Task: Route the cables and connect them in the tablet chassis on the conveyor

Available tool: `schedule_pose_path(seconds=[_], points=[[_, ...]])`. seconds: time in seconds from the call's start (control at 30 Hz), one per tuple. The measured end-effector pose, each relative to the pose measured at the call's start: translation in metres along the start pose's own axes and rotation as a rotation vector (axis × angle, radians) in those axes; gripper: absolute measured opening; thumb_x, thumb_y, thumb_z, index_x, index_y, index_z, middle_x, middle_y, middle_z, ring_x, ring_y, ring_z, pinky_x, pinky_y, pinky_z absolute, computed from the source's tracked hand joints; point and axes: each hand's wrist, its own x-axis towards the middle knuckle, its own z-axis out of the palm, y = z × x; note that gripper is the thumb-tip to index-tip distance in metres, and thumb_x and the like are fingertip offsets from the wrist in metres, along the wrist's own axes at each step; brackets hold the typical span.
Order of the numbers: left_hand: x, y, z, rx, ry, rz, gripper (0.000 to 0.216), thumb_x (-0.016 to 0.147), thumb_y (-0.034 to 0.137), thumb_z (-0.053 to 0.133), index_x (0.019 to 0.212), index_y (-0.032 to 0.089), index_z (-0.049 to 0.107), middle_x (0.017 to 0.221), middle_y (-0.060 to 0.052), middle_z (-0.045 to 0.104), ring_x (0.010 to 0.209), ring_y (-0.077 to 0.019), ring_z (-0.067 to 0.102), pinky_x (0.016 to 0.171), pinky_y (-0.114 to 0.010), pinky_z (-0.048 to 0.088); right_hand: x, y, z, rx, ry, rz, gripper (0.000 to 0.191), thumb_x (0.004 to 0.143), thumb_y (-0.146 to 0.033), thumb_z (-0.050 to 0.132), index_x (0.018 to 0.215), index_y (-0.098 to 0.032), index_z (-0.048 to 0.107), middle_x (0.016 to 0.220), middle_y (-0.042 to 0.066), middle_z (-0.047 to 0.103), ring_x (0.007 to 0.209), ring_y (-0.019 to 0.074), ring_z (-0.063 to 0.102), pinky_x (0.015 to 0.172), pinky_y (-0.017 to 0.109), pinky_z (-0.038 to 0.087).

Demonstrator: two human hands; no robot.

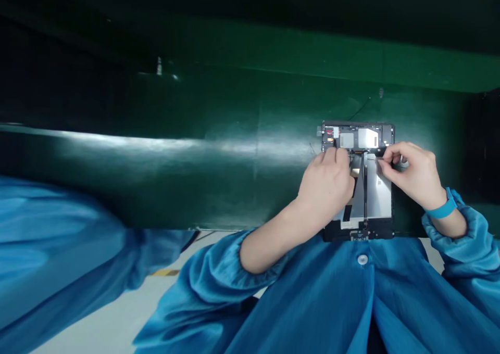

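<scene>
An opened tablet (pixel 375 198) lies on the green table (pixel 195 151) near its front edge, its inner boards and silver shielding exposed. My left hand (pixel 326 179) rests on the tablet's left half, fingers curled and pressed down near the upper circuit board (pixel 353 135). My right hand (pixel 412 172) is at the tablet's upper right, thumb and fingers pinched on a small dark part (pixel 380 153) that I cannot make out. A blue band (pixel 443 208) circles my right wrist.
The green table stretches far to the left and back. Another person's blue sleeve (pixel 58 239) fills the lower left. My blue smock (pixel 351 302) covers the bottom of the view, with pale floor (pixel 117 317) below the table edge.
</scene>
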Motion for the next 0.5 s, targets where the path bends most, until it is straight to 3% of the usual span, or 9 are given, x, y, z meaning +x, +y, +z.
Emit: schedule_pose_path(seconds=[0.23,0.37,0.5], points=[[0.016,0.003,-0.007,-0.163,0.087,0.078,0.014,0.096,0.018,0.056,0.105,0.017,0.068,0.1,-0.011,0.071,0.097,-0.0272,0.066,0.089,-0.041,0.055,-0.005,0.023,0.005,0.303,0.112,0.267,0.006,0.081,-0.027,0.071,0.081,-0.023,0.067,0.071,-0.002,0.071,0.064,0.0141,0.066,0.065,0.029,0.057],[0.049,0.005,-0.002,-0.284,-0.044,0.204,0.015,0.098,0.02,0.059,0.096,0.019,0.073,0.102,-0.009,0.074,0.101,-0.027,0.064,0.095,-0.043,0.05,-0.004,0.026,0.006,0.326,0.106,0.3,0.009,0.081,-0.029,0.072,0.081,-0.023,0.067,0.071,-0.002,0.071,0.064,0.0141,0.067,0.067,0.03,0.059],[0.072,0.001,0.0,-0.363,-0.119,0.226,0.015,0.094,0.017,0.063,0.087,0.02,0.075,0.096,-0.006,0.076,0.096,-0.0243,0.065,0.094,-0.041,0.049,-0.003,0.028,0.006,0.352,0.097,0.289,0.009,0.08,-0.03,0.073,0.082,-0.023,0.067,0.07,-0.003,0.071,0.063,0.0141,0.068,0.066,0.03,0.059]])
